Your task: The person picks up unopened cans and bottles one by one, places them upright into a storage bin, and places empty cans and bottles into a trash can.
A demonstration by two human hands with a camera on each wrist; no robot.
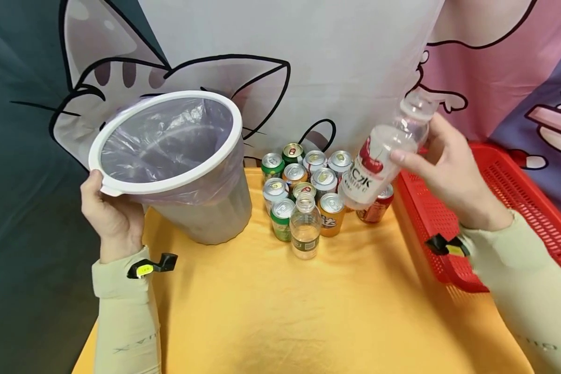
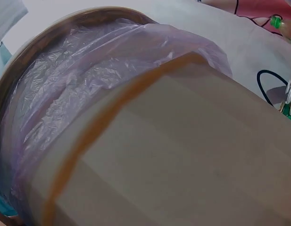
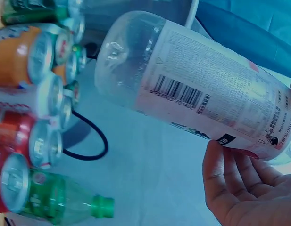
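My left hand [image 1: 114,218] grips the white rim of a grey trash bin [image 1: 205,223], which tilts to the left. A thin purple bag [image 1: 168,140] lines it; in the left wrist view the bag's edge [image 2: 88,80] hangs over the bin wall [image 2: 183,150]. My right hand [image 1: 458,171] holds a clear plastic bottle [image 1: 376,163] with a white cherry label, above the cans and tilted, its neck up to the right. Its barcode side shows in the right wrist view. A small clear bottle [image 1: 305,231] stands uncapped in front of several drink cans [image 1: 324,179].
A red perforated basket [image 1: 430,213] sits at the right of the yellow tabletop [image 1: 280,311]. Beside the cans in the right wrist view is a green-capped bottle [image 3: 60,200]. A cartoon-print cloth [image 1: 336,62] hangs behind the table.
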